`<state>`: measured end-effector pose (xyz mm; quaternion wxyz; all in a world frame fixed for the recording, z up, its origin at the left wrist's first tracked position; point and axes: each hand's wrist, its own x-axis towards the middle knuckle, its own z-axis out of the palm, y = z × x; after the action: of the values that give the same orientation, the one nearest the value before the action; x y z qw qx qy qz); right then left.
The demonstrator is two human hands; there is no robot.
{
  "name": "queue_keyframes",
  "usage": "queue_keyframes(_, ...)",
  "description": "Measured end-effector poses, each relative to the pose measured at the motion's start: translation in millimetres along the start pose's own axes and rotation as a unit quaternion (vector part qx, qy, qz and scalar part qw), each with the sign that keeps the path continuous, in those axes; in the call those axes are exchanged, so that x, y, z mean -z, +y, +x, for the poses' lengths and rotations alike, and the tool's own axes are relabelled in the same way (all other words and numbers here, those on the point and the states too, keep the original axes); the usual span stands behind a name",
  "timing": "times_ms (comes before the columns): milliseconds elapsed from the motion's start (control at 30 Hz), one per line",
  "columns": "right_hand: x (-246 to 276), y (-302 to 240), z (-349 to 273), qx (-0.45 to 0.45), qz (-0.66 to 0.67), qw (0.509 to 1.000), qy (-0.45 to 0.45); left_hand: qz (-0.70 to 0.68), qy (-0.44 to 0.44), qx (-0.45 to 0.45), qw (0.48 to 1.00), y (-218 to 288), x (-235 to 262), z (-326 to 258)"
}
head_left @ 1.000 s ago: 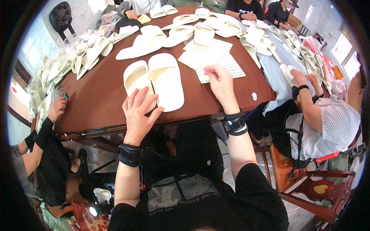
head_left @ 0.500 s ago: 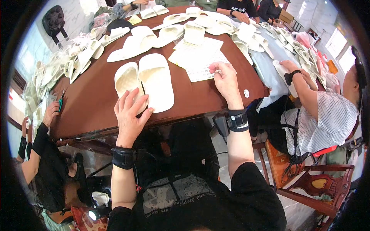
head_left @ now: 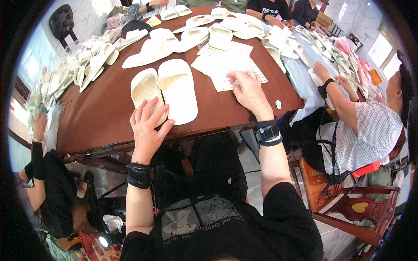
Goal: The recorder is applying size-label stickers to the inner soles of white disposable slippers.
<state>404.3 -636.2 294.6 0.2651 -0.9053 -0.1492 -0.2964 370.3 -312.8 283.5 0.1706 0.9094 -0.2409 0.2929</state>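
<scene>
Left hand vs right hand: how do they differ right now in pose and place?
Place: the left hand rests on the near part of the left-hand white slipper; the right hand is over a paper sheet, contact unclear.
Pose: the left hand's fingers are spread and fairly straight; the right hand's are curled toward the thumb.
Shared: both are bare, with dark wristbands.

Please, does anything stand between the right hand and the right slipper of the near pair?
Nothing raised is visible between the right hand and the right slide slipper: only part of a flat printed sheet and brown tabletop. The left hand is at the heel end, not in that path.
</scene>
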Motion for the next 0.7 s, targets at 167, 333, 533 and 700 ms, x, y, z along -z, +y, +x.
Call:
queue_keyframes(167, 1.2, 1.2, 2.0, -0.002, -0.008, 1.000, -0.020, -0.011, 0.013, 0.004, 1.000, 1.3, -0.3, 1.6)
queue_keyframes(333, 2.0, 0.9, 4.3, -0.021, -0.010, 0.998, -0.055, -0.012, 0.015, 0.001, 1.000, -0.1, -1.3, 1.1)
queue_keyframes(533, 0.2, 5.3, 5.1, -0.017, -0.002, 0.998, -0.060, -0.005, 0.000, 0.002, 1.000, 0.2, 0.5, 0.8)
queue_keyframes(700, 0.5, 8.1, 5.0, -0.011, 0.005, 0.998, -0.056, -0.004, -0.003, 0.001, 1.000, 0.2, -0.6, 1.5)
